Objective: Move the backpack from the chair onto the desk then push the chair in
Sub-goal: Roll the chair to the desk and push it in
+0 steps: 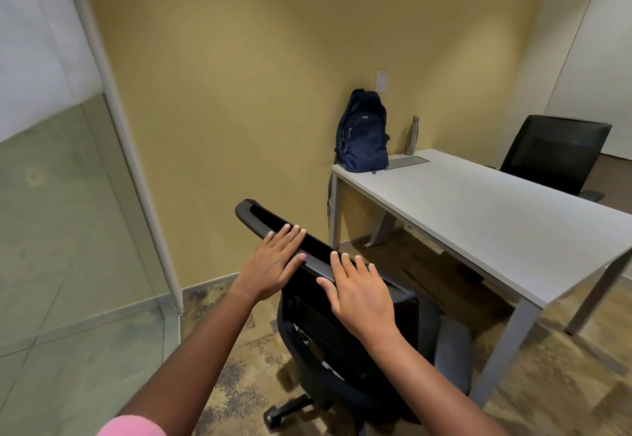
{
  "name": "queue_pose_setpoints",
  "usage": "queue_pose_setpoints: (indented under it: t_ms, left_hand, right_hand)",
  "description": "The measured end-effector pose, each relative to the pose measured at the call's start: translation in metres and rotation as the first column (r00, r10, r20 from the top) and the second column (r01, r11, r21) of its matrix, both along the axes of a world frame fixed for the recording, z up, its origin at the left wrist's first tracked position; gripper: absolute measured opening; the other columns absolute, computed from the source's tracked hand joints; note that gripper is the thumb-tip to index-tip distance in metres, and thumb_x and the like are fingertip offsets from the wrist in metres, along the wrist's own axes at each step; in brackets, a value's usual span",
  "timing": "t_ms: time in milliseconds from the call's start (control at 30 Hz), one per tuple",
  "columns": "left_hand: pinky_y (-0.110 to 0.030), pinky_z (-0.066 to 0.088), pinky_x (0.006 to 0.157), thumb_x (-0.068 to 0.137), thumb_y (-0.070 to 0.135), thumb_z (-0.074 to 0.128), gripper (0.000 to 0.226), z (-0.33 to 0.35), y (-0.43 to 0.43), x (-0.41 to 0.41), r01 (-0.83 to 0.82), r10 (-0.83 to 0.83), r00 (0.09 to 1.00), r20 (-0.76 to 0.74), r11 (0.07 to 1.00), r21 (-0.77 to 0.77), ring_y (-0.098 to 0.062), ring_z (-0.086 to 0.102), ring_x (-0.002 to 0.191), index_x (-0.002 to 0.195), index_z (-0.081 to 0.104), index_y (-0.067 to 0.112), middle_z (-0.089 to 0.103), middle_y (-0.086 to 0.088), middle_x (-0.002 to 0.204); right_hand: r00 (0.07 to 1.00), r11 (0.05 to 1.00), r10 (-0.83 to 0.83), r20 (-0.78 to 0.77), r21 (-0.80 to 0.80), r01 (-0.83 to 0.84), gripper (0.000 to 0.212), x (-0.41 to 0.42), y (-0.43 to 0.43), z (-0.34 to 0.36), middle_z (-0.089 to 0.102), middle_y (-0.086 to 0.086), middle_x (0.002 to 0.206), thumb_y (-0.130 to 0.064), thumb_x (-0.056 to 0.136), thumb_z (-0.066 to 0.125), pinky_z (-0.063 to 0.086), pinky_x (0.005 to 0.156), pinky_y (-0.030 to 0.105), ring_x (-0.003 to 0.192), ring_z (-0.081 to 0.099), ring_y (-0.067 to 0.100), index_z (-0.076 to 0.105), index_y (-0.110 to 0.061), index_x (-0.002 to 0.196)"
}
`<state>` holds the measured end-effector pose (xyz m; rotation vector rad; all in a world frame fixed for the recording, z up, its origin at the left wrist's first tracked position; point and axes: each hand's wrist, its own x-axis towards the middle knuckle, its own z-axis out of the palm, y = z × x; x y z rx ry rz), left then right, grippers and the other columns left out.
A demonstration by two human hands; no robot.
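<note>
A dark blue backpack (pixel 362 131) stands upright on the far left corner of the white desk (pixel 485 216), leaning against the yellow wall. A black mesh office chair (pixel 345 329) stands in front of me, left of the desk, its back towards me. My left hand (pixel 272 266) lies flat with spread fingers on the top rail of the chair back. My right hand (pixel 359 293) rests flat on the same rail, further right. Neither hand is wrapped around anything. The chair's seat is hidden behind its back.
A steel bottle (pixel 412 135) stands on the desk beside the backpack. A second black chair (pixel 555 155) stands at the desk's far side. A glass partition with a white frame (pixel 136 179) runs along the left. The desk's near leg (pixel 506 343) stands right of the chair.
</note>
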<state>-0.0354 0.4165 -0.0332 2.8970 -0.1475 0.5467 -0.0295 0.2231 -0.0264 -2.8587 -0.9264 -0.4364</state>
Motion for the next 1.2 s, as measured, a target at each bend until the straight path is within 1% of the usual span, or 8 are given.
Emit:
queue_pose_setpoints:
  t_ms: [133, 267, 400, 533, 667, 800, 1067, 1200]
  left_hand:
    - [-0.028, -0.001, 0.116, 0.099, 0.033, 0.027, 0.049, 0.000, -0.003, 0.003, 0.068, -0.068, 0.998, 0.017, 0.997, 0.023, -0.011, 0.003, 0.144, 0.144, 0.013, 0.020, 0.016, 0.000, 0.156]
    - [-0.030, 0.004, 0.118, 0.098, 0.038, 0.023, 0.053, 0.003, 0.000, 0.008, 0.054, -0.055, 0.998, 0.009, 0.997, 0.053, -0.014, 0.009, 0.144, 0.145, 0.015, 0.014, 0.019, -0.004, 0.155]
    - [-0.031, 0.009, 0.118, 0.099, 0.035, 0.024, 0.051, 0.008, 0.004, 0.015, 0.036, -0.036, 0.999, 0.003, 0.999, 0.041, -0.017, 0.015, 0.144, 0.143, 0.022, 0.009, 0.026, -0.008, 0.153]
    - [-0.031, 0.020, 0.115, 0.098, 0.032, 0.024, 0.048, 0.013, -0.003, 0.023, 0.098, -0.101, 0.995, 0.025, 0.992, 0.083, -0.019, 0.031, 0.138, 0.137, 0.037, 0.008, 0.040, -0.010, 0.146]
    - [-0.033, 0.058, 0.076, 0.085, 0.035, 0.028, 0.054, 0.017, -0.028, 0.026, 0.119, -0.131, 0.976, 0.176, 0.990, 0.078, -0.026, 0.069, 0.095, 0.104, 0.068, 0.005, 0.072, -0.014, 0.107]
    - [-0.025, 0.055, 0.048, 0.082, 0.033, 0.033, 0.046, 0.018, -0.041, 0.034, 0.106, -0.132, 0.970, 0.204, 0.985, 0.135, -0.022, 0.072, 0.068, 0.086, 0.072, 0.008, 0.076, -0.008, 0.083]
    - [-0.028, 0.057, 0.057, 0.082, 0.036, 0.031, 0.049, 0.020, -0.045, 0.061, 0.048, -0.059, 0.991, 0.122, 0.995, 0.091, -0.024, 0.070, 0.068, 0.081, 0.071, 0.009, 0.075, -0.007, 0.079]
    - [-0.036, 0.055, 0.078, 0.081, 0.040, 0.021, 0.059, 0.019, -0.046, 0.087, 0.043, -0.043, 0.996, 0.084, 0.999, 0.011, -0.029, 0.067, 0.083, 0.093, 0.068, 0.006, 0.074, -0.011, 0.094]
  right_hand:
    - [0.996, 0.999, -0.021, 0.088, -0.041, 0.025, 0.058, 0.000, -0.013, 0.007, 0.072, 0.008, 0.109, -0.046, 0.091, 0.026, 0.058, 0.078, 0.036, 0.100, 0.069, 0.025, 0.062, -0.010, 0.119]
    - [0.991, 1.000, -0.003, 0.132, -0.005, 0.003, 0.056, 0.002, -0.035, 0.006, 0.075, 0.002, 0.105, -0.048, 0.089, 0.030, 0.059, 0.073, 0.032, 0.094, 0.071, 0.021, 0.067, -0.014, 0.112]
    - [0.993, 0.997, -0.046, 0.106, 0.070, 0.039, 0.062, 0.005, -0.058, 0.005, 0.070, -0.002, 0.117, -0.060, 0.086, 0.027, 0.055, 0.084, 0.029, 0.107, 0.066, 0.018, 0.064, -0.020, 0.118]
    - [0.991, 0.986, -0.135, 0.014, 0.098, 0.134, 0.093, 0.016, -0.082, 0.003, 0.047, -0.009, 0.143, -0.080, 0.075, -0.003, 0.035, 0.110, 0.028, 0.134, 0.042, 0.012, 0.041, -0.029, 0.138]
    - [0.970, 0.956, -0.239, -0.046, 0.164, 0.243, 0.078, 0.031, -0.103, 0.009, 0.055, -0.010, 0.137, -0.071, 0.076, 0.012, 0.037, 0.107, 0.029, 0.132, 0.044, 0.010, 0.049, -0.031, 0.132]
    - [0.949, 0.930, -0.312, -0.039, 0.189, 0.314, 0.049, 0.050, -0.116, 0.010, 0.064, -0.011, 0.126, -0.060, 0.088, 0.035, 0.048, 0.091, 0.029, 0.124, 0.053, 0.010, 0.058, -0.035, 0.123]
    - [0.942, 0.902, -0.335, -0.020, 0.281, 0.327, 0.076, 0.079, -0.114, 0.011, 0.070, -0.011, 0.114, -0.068, 0.072, 0.014, 0.049, 0.079, 0.026, 0.109, 0.063, 0.014, 0.067, -0.032, 0.113]
    - [0.932, 0.888, -0.360, -0.039, 0.292, 0.355, 0.080, 0.104, -0.111, 0.011, 0.072, -0.010, 0.112, -0.070, 0.070, 0.011, 0.040, 0.067, 0.022, 0.107, 0.064, 0.015, 0.067, -0.032, 0.112]
